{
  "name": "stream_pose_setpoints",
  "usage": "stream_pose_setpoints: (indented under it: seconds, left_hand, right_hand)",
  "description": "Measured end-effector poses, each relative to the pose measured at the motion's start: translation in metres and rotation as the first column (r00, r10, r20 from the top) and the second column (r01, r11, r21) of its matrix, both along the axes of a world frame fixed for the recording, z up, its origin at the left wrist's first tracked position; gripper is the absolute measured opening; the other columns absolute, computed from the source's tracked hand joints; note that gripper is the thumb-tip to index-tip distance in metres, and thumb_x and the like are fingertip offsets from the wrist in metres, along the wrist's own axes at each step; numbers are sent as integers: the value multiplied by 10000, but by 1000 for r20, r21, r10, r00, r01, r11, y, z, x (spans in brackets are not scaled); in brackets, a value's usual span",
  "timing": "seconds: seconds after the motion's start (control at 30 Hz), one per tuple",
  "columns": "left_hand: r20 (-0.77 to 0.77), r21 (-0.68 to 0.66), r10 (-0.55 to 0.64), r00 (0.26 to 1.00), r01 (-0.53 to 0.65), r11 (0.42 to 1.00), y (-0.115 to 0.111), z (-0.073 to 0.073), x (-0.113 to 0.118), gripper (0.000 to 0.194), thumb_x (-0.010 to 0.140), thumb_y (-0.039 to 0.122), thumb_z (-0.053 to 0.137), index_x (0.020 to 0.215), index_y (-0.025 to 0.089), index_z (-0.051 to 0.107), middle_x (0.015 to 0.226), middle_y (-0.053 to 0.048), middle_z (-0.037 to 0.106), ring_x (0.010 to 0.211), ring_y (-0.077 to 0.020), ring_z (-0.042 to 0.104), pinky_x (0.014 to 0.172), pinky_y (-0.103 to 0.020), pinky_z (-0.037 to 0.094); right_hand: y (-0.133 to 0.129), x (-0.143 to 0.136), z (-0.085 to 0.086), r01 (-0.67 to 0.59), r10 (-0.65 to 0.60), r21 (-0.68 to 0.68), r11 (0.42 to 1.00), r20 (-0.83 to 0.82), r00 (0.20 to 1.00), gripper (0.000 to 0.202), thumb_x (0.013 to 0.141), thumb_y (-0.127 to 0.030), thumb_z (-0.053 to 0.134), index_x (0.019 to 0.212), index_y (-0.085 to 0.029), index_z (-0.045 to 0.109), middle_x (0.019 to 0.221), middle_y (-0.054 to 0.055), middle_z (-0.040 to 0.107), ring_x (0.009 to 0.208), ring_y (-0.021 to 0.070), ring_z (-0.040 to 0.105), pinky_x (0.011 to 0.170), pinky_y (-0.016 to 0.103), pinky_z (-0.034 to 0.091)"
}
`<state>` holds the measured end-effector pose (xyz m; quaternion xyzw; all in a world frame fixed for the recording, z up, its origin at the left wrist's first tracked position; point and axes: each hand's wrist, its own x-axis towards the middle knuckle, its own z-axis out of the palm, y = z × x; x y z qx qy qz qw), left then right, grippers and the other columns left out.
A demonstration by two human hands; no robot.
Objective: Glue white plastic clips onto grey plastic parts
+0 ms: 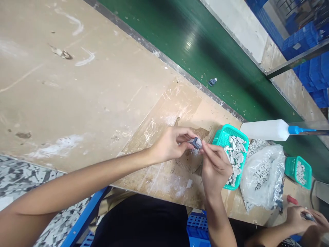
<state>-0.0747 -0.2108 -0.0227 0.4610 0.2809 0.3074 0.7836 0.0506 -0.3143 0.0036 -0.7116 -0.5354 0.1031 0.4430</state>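
A: What was the biggest thing there?

B: The table (pixel 77 103), tan and scuffed, with a green belt (pixel 205 44) running along its far edge.

A: And on it?

B: A clear bag of grey pieces (pixel 264 175), then a teal basket (pixel 221 137) of the same pieces, and a white squeeze bottle (pixel 267 130) lying just behind it.

A: How were the arms placed?

B: Both forearms reached in from below and met above the table, wrists bent inward. The left hand (pixel 171 144) curled around a small grey-blue part (pixel 196 142), pinching it. The right hand (pixel 214 163) pinched the same part's other end with thumb and forefinger.

A: Anyone else?

B: Another person's hands (pixel 305 218) at the lower right, holding something too small to tell.
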Motion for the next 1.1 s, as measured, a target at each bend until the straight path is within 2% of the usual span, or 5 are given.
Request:
stream_pose_setpoints:
  seconds: [0.37, 0.6, 0.7, 0.87, 1.1]
  left_hand:
    - [-151, 87, 27, 988, -14, 996, 2, -1, -4, 96, 700, 124, 683, 790, 126, 649, 768, -53, 690, 672, -137, 637, 584, -198, 491]
    - [-187, 113, -24, 982, 46, 993, 10, -4, -7, 260, 732, 175, 712, 983, 139, 657, 762, -33, 642, 715, -152, 630, 634, -221, 501]
    - [-40, -66, -132, 990, 129, 989, 18, -4, -7, 402, 712, 233, 777, 1085, 176, 641, 804, -22, 631, 710, -163, 654, 684, -271, 554]
    - [116, -473, -144, 983, 182, 862, 28, -5, -9, 212, 706, 115, 709, 897, 146, 621, 736, -29, 622, 610, -164, 657, 635, -292, 602]
    - [102, -597, -60, 993, 110, 795, 34, -10, -14, 231, 703, 4, 603, 877, 154, 583, 690, -24, 593, 571, -137, 621, 570, -215, 568]
  right_hand:
    - [6, -15, -5, -50, 46, 44, 998, 105, 993, 472, 912, -29, 466, 1200, -323, 695, 893, 35, 629, 787, 131, 635, 681, 267, 572]
    - [12, -11, -6, -126, 136, -96, 987, 104, 985, 569, 849, 16, 377, 1253, -255, 671, 869, 41, 625, 816, 142, 621, 738, 262, 548]
    - [13, 7, 5, -156, 163, -172, 973, 25, 986, 506, 895, -44, 415, 1289, -267, 641, 921, 38, 663, 835, 145, 636, 765, 267, 543]
    - [-16, 56, 19, 101, -104, -128, 987, -14, 994, 389, 961, -299, 513, 1341, -275, 593, 1113, 73, 681, 933, 197, 661, 836, 364, 542]
    - [-61, 119, 3, 343, -342, -125, 931, 28, 939, 398, 965, -349, 449, 1291, -208, 629, 1024, 92, 704, 729, 187, 668, 698, 355, 552]
